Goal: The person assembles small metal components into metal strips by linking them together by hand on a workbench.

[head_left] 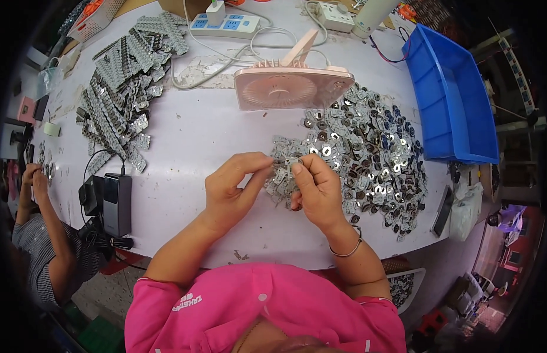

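Over the middle of the white table, my right hand (319,191) grips a small silvery metal part (292,160) between thumb and fingers. Just left of it, my left hand (235,183) is closed in a pinch of thumb and forefinger. What that pinch holds, if anything, is too small to make out. Behind and right of my hands spreads a heap of small metal parts (379,159), grey and silver with dark round pieces among them. Part of the heap's near left edge is hidden by my right hand.
A pink fan (279,88) stands beyond my hands. Stacked metal strips (111,112) lie at far left, near a power bank (116,203). A power strip (226,25) sits at the back, a blue bin (453,100) at right, a phone (443,210) below it. Someone's hands (35,176) work at left.
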{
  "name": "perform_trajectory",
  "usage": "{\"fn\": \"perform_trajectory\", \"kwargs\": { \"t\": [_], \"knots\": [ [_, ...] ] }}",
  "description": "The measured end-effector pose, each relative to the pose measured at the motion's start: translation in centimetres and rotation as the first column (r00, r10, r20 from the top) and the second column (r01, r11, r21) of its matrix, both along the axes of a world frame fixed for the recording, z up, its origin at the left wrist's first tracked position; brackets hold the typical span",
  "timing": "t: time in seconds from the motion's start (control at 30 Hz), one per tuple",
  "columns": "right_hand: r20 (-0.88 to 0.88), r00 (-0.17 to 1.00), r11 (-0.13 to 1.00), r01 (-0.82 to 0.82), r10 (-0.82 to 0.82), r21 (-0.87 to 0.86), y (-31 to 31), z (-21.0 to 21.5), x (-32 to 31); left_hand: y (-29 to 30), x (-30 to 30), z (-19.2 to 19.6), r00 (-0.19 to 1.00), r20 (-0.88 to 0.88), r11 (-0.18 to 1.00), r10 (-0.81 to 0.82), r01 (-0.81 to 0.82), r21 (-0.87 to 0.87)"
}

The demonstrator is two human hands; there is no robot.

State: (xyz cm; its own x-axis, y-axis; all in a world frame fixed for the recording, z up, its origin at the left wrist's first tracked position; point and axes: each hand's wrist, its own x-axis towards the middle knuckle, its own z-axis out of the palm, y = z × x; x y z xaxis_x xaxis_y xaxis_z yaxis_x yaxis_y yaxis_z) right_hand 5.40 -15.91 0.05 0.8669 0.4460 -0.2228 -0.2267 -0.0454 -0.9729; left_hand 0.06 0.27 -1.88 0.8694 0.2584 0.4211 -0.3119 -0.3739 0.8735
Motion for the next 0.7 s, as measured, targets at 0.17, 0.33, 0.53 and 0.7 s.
{"fn": "perform_trajectory", "kwargs": {
  "t": [0.17, 0.33, 0.53, 0.7],
  "knots": [
    [-0.044, 0.999, 1.000, 0.001, 0.001, 0.026, 0.4, 0.2, -0.1, -0.2, 0.3, -0.1, 0.999, 0.039, 0.999, -0.003, 0.002, 0.033],
    [-0.064, 0.997, 0.998, 0.032, -0.036, -0.062, -0.1, 0.1, 0.9, -0.1, 0.4, -0.5, 0.997, -0.064, 0.994, -0.050, 0.056, 0.096],
    [0.471, 0.878, 0.891, 0.148, 0.081, -0.429, -1.6, 0.5, 2.1, 0.8, 0.4, -0.7, 0.878, -0.333, 0.853, -0.345, 0.145, -0.501],
    [0.425, 0.902, 0.944, 0.067, 0.082, -0.325, -1.5, 0.5, 1.7, 0.5, 0.5, -0.3, 0.859, -0.297, 0.736, -0.417, 0.127, -0.665]
  ]
}}
